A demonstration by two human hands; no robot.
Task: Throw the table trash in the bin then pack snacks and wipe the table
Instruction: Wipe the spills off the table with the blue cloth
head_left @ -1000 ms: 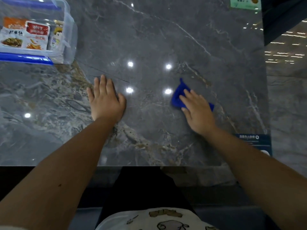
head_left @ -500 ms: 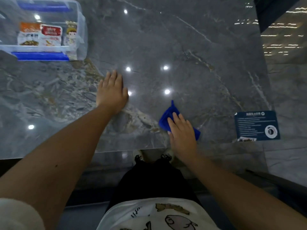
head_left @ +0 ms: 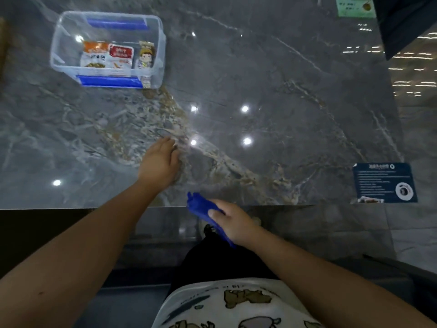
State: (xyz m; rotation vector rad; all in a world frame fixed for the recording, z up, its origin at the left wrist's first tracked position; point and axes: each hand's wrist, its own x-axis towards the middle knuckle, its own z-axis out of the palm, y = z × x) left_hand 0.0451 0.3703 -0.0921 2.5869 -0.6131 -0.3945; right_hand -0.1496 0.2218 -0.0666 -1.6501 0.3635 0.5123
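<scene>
Head view: the wiping step is in hand, I think — the snacks (head_left: pixel 115 58) already sit in the clear box (head_left: pixel 160 43) at the far left of the table (head_left: pixel 283 79), no trash visible. R hand (head_left: pixel 233 223) has its grip closed on the blue cloth (head_left: pixel 201 207), which hangs at the near table edge, partly off it. L hand (head_left: pixel 160 163) rests flat on the table w/ loose fingers, holding nothing. Next move probably needs the cloth brought back onto the surface — or put away, if wiping is finished.
</scene>
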